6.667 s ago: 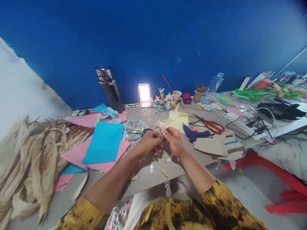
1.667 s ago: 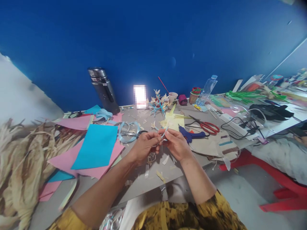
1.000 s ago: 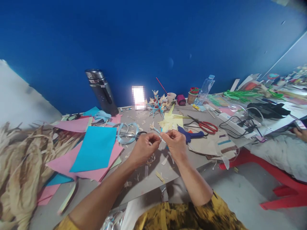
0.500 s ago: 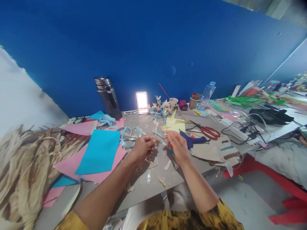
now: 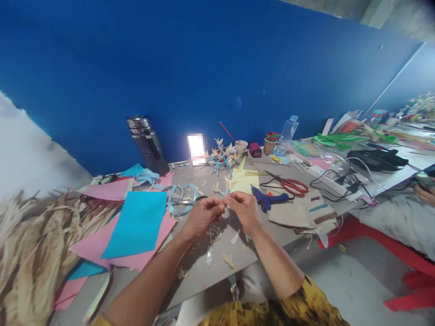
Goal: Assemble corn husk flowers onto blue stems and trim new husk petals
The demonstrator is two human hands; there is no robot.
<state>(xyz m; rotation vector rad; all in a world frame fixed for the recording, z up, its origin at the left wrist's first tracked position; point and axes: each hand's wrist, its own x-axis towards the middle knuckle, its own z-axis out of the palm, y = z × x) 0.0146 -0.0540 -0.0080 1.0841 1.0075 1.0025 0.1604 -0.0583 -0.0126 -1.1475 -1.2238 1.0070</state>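
Observation:
My left hand (image 5: 206, 216) and my right hand (image 5: 244, 209) meet over the near part of the table, fingertips pinched together. Between them is a small artificial flower sprig (image 5: 227, 185), with pale petals and a light-blue stem rising just past my fingers. The lower end of its stem is hidden by the fingers. Just beyond stands a bunch of similar pale flowers (image 5: 222, 156) on blue stems. Left of my hands lies a loop of light-blue ribbon (image 5: 185, 208). To the right are a blue glue gun (image 5: 272, 199) and red-handled scissors (image 5: 295, 186).
Blue sheet (image 5: 136, 224) and pink paper lie at left, beside dried husks (image 5: 34, 253). A dark flask (image 5: 147, 147) stands near the wall. Paper cups and a clear bottle (image 5: 287, 138) stand at the back. A power strip (image 5: 335, 181) with cables is at right, near another person's hand (image 5: 424, 194).
My two hands have come closer together, with their fingertips now meeting at the sprig. The whole view has shifted slightly.

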